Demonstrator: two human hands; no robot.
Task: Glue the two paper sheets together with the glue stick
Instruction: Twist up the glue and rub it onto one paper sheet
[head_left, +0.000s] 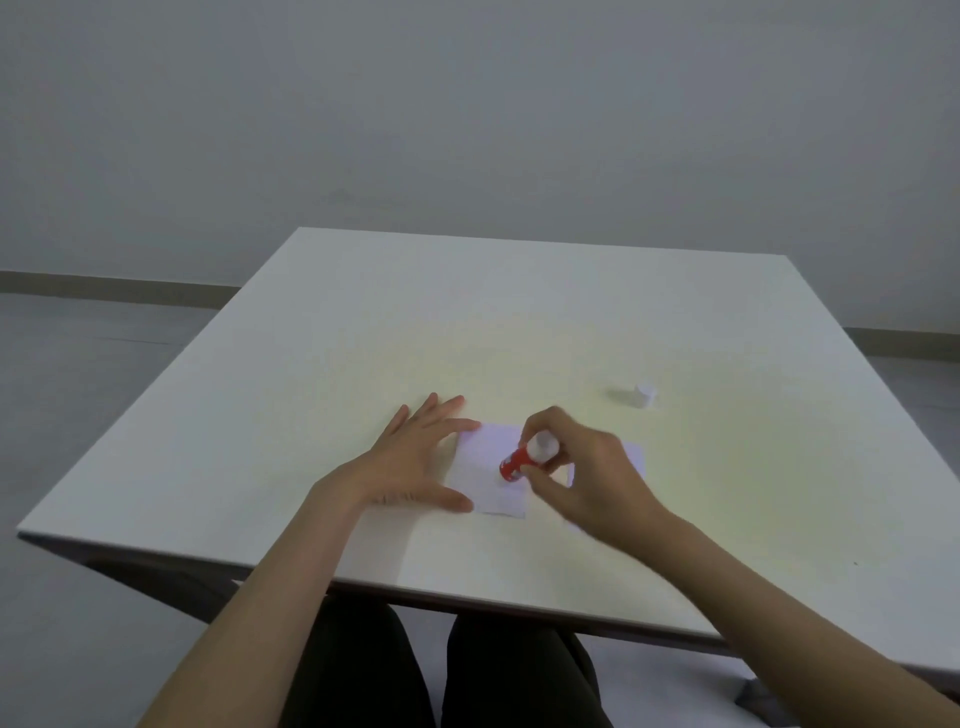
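Note:
A small white paper sheet (485, 480) lies flat on the white table (363, 364). My left hand (415, 462) rests spread on the table, its fingers and thumb pressing the sheet's left edge. My right hand (582, 478) grips a red glue stick (522, 460) with a white end, tilted, its red end down on the sheet. A second white sheet (635, 457) lies just to the right, mostly hidden under my right hand.
A small white cap (643, 396) stands on the table behind and to the right of the sheets. The table's near edge runs just above my knees. Grey floor and a plain wall surround the table.

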